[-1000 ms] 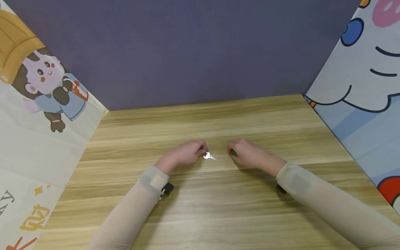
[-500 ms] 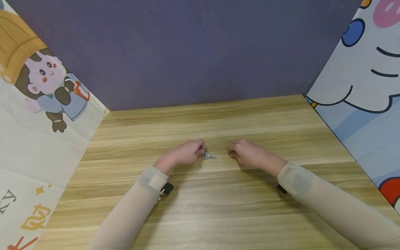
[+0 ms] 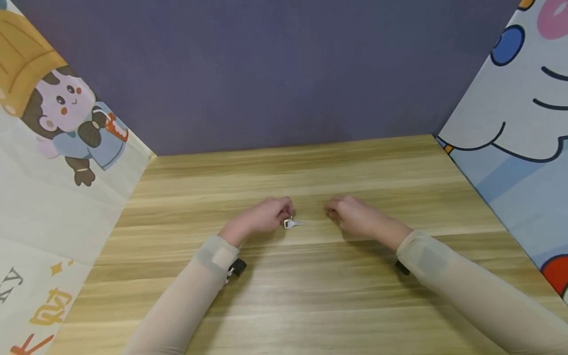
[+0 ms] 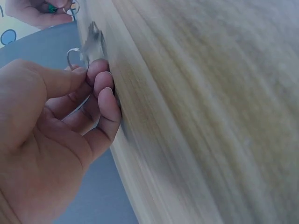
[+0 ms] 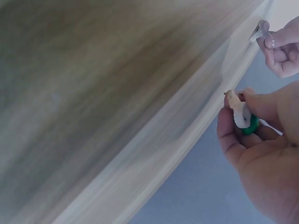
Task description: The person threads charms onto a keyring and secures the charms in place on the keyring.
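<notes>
My left hand pinches a thin metal ring between thumb and forefinger, just above the table. A silver key is on that ring, its blade pointing right in the head view. A short gap to the right, my right hand pinches a small white-and-green trinket between thumb and curled fingers. Its green part is round; the rest is partly covered by the fingers. A small metal ring shows at the right fingertips in the left wrist view. The two hands are apart.
The wood-grain table extends around both hands. A purple-grey panel stands along its far edge. Printed cartoon sheets flank it, one on the left and one on the right.
The key has turned and shifted slightly left and toward me in the head view. The trinket's green part has gone out of sight there behind the right fingers. Both hands stay nearly in place.
</notes>
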The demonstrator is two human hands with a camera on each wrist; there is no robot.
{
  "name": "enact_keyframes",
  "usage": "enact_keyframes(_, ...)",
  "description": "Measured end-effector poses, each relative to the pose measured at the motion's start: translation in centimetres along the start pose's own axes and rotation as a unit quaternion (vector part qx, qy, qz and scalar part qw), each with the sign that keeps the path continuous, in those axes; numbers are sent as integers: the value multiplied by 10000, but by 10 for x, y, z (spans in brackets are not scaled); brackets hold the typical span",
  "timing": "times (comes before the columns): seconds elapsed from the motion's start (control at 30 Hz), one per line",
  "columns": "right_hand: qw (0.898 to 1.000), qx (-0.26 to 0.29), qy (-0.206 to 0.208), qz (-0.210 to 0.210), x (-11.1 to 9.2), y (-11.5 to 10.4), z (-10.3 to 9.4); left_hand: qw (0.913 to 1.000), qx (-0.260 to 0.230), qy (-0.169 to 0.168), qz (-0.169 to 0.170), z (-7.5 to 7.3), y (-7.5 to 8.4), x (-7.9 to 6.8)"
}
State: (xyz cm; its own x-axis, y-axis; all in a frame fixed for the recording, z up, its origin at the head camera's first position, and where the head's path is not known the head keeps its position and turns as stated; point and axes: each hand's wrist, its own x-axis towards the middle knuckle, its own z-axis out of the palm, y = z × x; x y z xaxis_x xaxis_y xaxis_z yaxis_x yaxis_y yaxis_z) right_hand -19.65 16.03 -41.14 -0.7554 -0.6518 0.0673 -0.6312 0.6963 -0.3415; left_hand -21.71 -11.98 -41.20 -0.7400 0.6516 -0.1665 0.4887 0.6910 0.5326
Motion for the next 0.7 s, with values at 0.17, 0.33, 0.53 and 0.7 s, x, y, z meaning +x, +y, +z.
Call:
enact_keyframes(0.17,10000,34,-1,30,-1,0,-2,9999,-25,139,-8,-1,0,-1)
enact_keyframes(0.33,9998,164,-16,126,-1,0,-2,9993,-17,374,-87,-1,0,-1)
enact_keyframes(0.53,9865,1505,-93,640,-1,6,-6,9950,-185,984,26,-3,1,-2)
enact_keyframes(0.7,9508,3008,87,737,-2,9,-17,9854,-471,1628,138,-10,8,-6)
